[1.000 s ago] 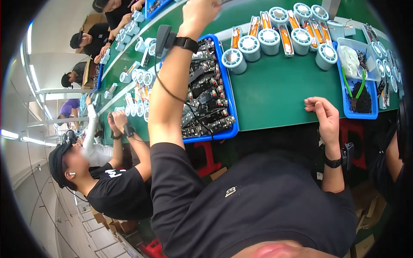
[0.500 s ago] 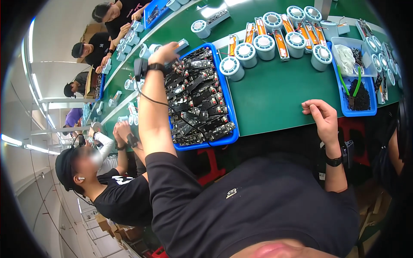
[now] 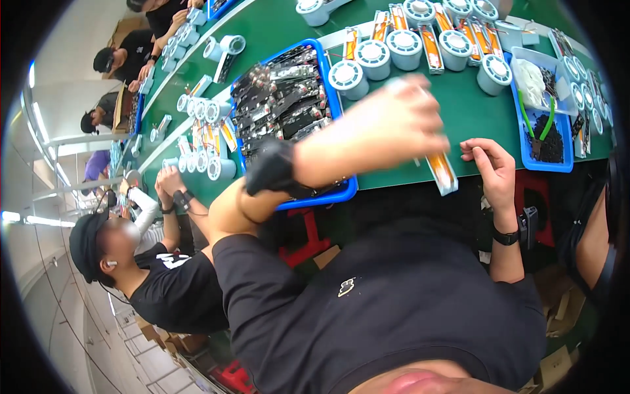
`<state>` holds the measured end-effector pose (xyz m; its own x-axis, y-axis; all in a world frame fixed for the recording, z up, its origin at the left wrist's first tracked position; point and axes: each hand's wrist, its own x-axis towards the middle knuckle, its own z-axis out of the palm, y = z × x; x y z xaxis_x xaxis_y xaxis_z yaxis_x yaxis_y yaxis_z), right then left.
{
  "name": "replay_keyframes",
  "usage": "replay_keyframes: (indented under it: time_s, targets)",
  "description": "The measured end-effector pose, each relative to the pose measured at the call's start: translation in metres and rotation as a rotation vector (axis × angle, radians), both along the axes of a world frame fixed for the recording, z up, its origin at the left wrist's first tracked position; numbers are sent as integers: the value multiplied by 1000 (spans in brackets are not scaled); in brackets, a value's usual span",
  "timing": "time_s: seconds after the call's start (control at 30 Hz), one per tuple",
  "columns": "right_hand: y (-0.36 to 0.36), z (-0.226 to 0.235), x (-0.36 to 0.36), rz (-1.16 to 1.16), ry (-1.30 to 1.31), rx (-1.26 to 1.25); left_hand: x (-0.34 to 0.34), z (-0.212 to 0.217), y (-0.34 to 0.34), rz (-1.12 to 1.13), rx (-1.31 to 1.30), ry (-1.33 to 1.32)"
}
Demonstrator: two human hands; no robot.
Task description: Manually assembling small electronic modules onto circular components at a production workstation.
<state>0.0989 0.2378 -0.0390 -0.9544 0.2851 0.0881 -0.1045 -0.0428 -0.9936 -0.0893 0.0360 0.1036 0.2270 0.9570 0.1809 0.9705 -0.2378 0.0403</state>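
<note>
My left hand [image 3: 410,118], smeared by motion, is over the green table between the tray of black parts and my right hand. Its fingers are closed around a light-blue handheld fan housing [image 3: 442,176]; the handle with an orange strip inside sticks out below the hand toward me, while the hand hides most of the rest. At the near table edge, my right hand [image 3: 492,167] is loosely curled, thumb a little apart from the fingers, with nothing visible in it. To its left is the end of the held handle.
A blue tray [image 3: 349,190] piled with black circuit parts lies under my left forearm. Several light-blue fan housings [image 3: 373,59] stand along the back. On the right, a blue bin [image 3: 558,167] holds small black pieces and green-handled cutters [image 3: 548,121]. A co-worker [image 3: 177,282] sits at left.
My left hand has swung right and nearer from beyond the tray, carrying the fan housing over the bare table. My right hand has hardly moved. The view has shifted slightly.
</note>
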Motion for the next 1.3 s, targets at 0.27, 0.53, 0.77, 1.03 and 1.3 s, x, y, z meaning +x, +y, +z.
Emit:
replay_keyframes:
  time_s: [0.27,0.53,0.77,1.03,1.3]
  targets:
    - [-4,-2,7,-32,11,10,9,-27,-13,151,89,-246]
    - [-21,41,7,173,78,446,-81,-16,-118,868,-168,-217]
    - [-49,37,8,93,104,927,-88,-25,-114,811,-145,-311]
    - [-63,23,-7,-45,67,870,-103,-31,-115,696,-180,-178]
    - [-52,37,-13,16,108,659,-86,-20,-116,820,-159,-231]
